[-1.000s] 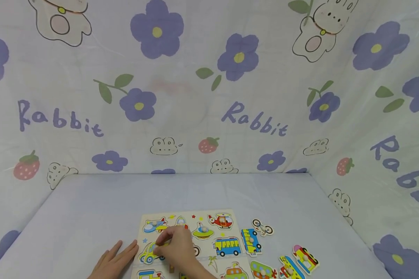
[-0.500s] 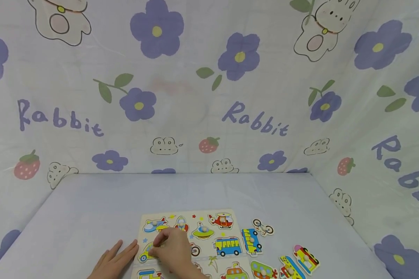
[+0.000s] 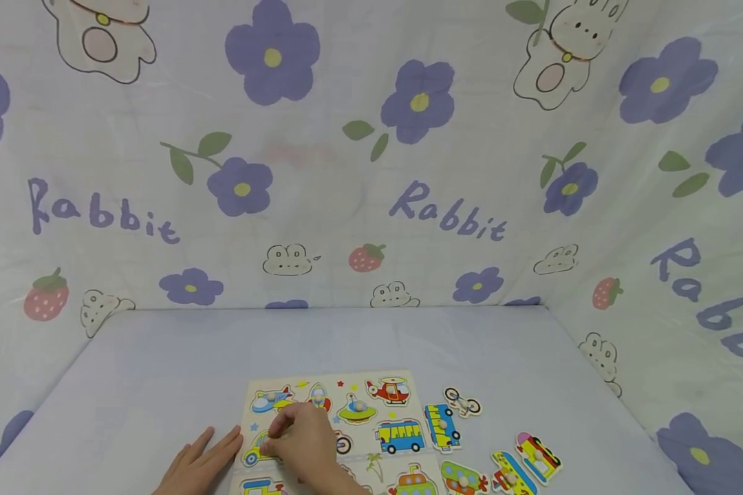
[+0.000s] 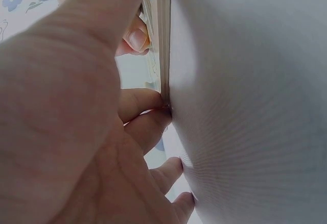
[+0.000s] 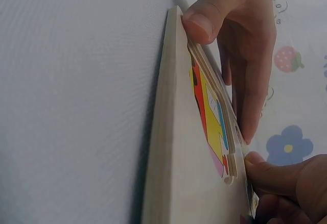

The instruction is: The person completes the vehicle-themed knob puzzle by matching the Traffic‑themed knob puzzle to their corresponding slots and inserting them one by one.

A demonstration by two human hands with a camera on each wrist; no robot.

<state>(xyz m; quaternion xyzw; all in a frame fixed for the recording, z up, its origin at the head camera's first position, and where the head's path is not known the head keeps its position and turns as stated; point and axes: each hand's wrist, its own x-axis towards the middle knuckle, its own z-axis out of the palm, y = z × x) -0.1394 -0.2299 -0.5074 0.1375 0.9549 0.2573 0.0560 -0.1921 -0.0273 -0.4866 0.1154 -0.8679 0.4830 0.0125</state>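
A wooden peg puzzle board (image 3: pixel 362 440) printed with vehicles lies at the table's front. My right hand (image 3: pixel 308 443) is over its left part, thumb and fingertips pinching the yellow-green car piece (image 3: pixel 256 450) at its car-shaped recess; the fingers cover the car's right side. My left hand (image 3: pixel 198 460) rests on the table beside the board, fingers spread and fairly straight. In the left wrist view, fingertips of the left hand (image 4: pixel 138 132) touch the board's edge (image 4: pixel 164 40). The right wrist view shows the recess with a train picture (image 5: pixel 207 117) without a piece in it.
Plane (image 3: pixel 271 399), rocket (image 3: pixel 318 397), flying saucer (image 3: pixel 358 409) and helicopter (image 3: pixel 391 390) pieces sit in the board. Loose at its right lie a bus (image 3: pixel 442 425), a two-wheeler (image 3: pixel 462 402), a submarine (image 3: pixel 463 478), a train (image 3: pixel 539 457) and another piece (image 3: pixel 512 473).
The right hand has shifted slightly left and down with the car piece, which now lies more level at its recess. The left hand stays in place; the view has swung slightly.
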